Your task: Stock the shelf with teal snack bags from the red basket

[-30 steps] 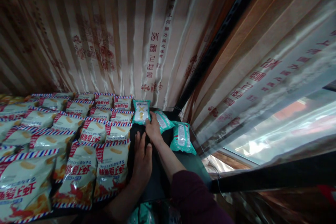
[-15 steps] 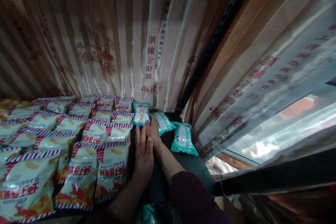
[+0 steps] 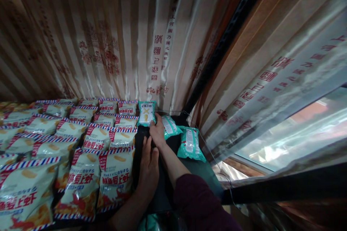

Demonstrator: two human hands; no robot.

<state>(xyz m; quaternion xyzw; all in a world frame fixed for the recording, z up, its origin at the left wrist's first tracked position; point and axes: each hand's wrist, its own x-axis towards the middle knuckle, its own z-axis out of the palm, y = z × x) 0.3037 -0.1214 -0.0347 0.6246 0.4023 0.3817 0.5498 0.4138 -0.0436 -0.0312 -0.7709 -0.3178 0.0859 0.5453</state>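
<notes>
A small teal-and-white snack bag stands upright at the back of the dark shelf, against the curtain. My right hand is at its lower right corner, thumb in front and fingers along the side; the fingertips are partly hidden. Below it, my left hand lies with its fingers stretched out on the shelf, holding nothing. To its left stand rows of white snack bags with red-and-blue striped edges. Right of my right hand, a teal bag and another teal bag lie with their labels up.
A pale curtain with printed red characters hangs behind the shelf. A black metal post slants up at the back right corner, and a black rail runs along the right. More teal packaging shows at the bottom edge.
The upright teal bag has shifted slightly back toward the curtain, with my right hand at its corner. My left hand has come away a little from the bag.
</notes>
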